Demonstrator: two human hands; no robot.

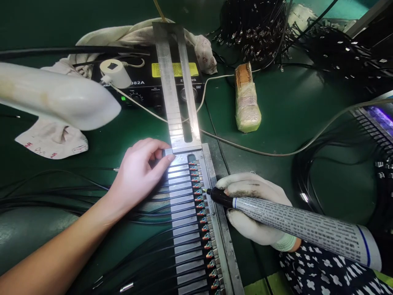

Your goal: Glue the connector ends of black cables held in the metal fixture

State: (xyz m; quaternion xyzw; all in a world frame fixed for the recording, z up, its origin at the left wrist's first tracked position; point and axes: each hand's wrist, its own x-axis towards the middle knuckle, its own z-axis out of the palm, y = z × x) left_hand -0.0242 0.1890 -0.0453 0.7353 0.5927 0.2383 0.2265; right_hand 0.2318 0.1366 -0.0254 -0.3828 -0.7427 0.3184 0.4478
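A metal fixture (188,241) runs down the middle, holding a row of black cables whose ends show coloured wires and small metal connectors (200,198). My bare left hand (139,172) pinches the fixture's upper left corner between thumb and fingers. In my gloved right hand (258,205) lies a thick grey tube pen (294,219) with printed text and a black front part. Its tip touches or nearly touches a connector in the upper part of the row. A slotted metal plate (178,135) extends from the fixture's top end.
Behind the plate stands a black control box (144,92) with a white cloth (123,35) over it. A white lamp-like part (55,94) juts in at left. A wrapped block (248,100) and cable bundles (254,28) lie at right and back.
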